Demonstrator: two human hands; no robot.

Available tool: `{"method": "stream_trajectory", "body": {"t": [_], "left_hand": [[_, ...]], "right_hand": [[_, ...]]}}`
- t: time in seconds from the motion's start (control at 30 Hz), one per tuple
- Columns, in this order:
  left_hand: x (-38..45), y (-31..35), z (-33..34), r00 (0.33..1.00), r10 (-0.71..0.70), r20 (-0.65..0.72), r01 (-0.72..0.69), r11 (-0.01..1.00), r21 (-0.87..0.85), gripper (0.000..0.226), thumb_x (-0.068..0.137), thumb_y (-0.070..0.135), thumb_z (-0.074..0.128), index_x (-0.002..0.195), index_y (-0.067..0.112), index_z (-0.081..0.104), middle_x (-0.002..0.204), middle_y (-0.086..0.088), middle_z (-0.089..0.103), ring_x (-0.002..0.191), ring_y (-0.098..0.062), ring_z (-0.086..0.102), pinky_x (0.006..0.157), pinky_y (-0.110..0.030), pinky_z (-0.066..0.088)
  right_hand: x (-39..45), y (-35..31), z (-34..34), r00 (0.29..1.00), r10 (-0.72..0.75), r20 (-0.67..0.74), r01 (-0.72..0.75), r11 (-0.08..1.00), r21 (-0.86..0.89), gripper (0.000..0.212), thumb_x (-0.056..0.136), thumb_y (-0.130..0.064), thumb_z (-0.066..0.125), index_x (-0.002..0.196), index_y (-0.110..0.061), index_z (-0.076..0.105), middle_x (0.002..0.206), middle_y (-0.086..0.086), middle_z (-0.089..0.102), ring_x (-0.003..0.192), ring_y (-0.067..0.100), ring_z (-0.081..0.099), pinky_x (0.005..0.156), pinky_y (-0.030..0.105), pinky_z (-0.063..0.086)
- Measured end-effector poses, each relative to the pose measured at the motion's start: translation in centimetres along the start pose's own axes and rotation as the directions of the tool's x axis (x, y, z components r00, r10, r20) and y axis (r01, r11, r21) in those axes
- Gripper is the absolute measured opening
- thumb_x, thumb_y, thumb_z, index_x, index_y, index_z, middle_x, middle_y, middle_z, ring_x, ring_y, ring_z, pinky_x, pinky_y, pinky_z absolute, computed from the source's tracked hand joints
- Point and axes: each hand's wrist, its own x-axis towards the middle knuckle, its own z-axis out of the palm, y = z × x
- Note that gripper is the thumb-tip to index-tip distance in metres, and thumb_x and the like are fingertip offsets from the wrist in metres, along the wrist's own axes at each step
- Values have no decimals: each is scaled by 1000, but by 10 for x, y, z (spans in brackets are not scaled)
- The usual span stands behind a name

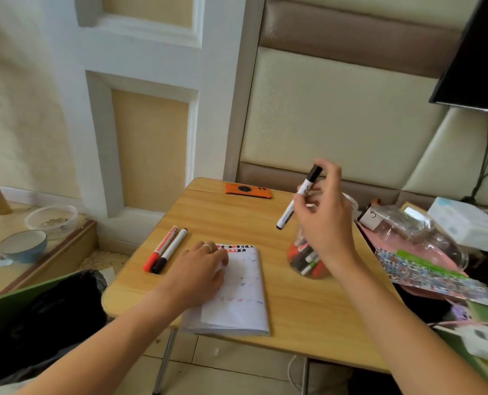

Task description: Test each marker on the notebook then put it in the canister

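Holding a black-capped marker (299,197) up over the canister (308,260), the right hand (324,220) has its fingers curled round the middle of the barrel, cap end high, tail slanting down to the left. It looks like the drop into the canister is the step in hand. To do it well, the marker wants swinging closer to upright, tail first, and lining up over the clear rim before the fingers let go; the canister already carries a cluster of markers at its bottom, so a steep entry should slide in beside them rather than bridge across. The left hand (205,269) lies flat on the notebook (237,297), fingers relaxed, pinning the page with its faint test strokes. Just left of the notebook, a red marker (160,248) and another black one (169,251) lie side by side on the tabletop (308,323), apparently awaiting testing. An orange phone (248,190) sits at the far edge.
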Motion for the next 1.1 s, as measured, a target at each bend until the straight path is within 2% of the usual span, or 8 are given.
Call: {"method": "stream_trajectory", "body": {"t": [0.1,0.17,0.3,0.53,0.63,0.83,0.97,1.1], "left_hand": [[3,8,-5,997,-50,63,47,998,41,26,97,33,48,121,30,55,127,3,53,121,-19,48,93,-35,44],[4,14,-7,994,-69,89,64,996,58,25,97,33,47,121,28,53,128,2,52,122,-20,47,93,-34,44],[6,22,-8,987,-110,115,99,991,94,24,98,33,45,120,25,51,129,0,50,123,-22,45,89,-35,43],[5,29,-9,981,-141,135,123,983,138,24,100,32,42,121,23,48,133,-2,48,123,-24,44,91,-37,44],[5,29,-10,981,-139,136,120,983,140,24,101,33,41,122,24,47,134,-2,48,123,-24,43,90,-36,44],[4,30,-9,982,-135,129,114,981,155,28,102,34,40,128,24,46,139,-2,45,125,-23,42,94,-36,44],[4,32,-7,983,-141,119,118,976,181,33,102,32,40,134,23,43,144,-4,43,129,-24,40,95,-36,42],[4,32,-6,981,-149,123,126,976,178,35,103,31,39,137,23,42,146,-5,41,131,-24,39,97,-37,41]], "right_hand": [[27,3,-29,987,59,-148,-49,996,71,53,97,-5,65,142,-18,38,98,1,67,77,1,70,61,6,49],[40,8,-41,971,50,-233,-44,999,31,53,97,-4,64,142,-15,38,95,0,66,77,0,68,60,5,48],[48,21,-46,958,8,-286,-35,995,-90,50,99,-4,60,140,-22,38,94,2,65,77,18,70,64,31,59],[45,39,-32,995,90,-29,-95,947,-306,31,101,-6,59,125,-16,41,95,8,60,78,25,66,57,43,60],[48,43,-31,985,168,41,-142,921,-363,26,99,-13,66,119,-13,50,102,10,67,77,19,61,53,23,47],[52,32,-35,971,220,99,-160,894,-419,21,98,-20,70,115,-10,77,114,6,75,107,22,65,82,27,42],[58,32,-35,927,328,183,-192,833,-520,24,101,-26,66,99,-7,82,105,11,75,89,20,48,76,31,38],[62,38,-35,874,415,253,-224,806,-548,41,104,-33,59,83,-2,76,86,11,68,81,22,52,65,33,44]]}}
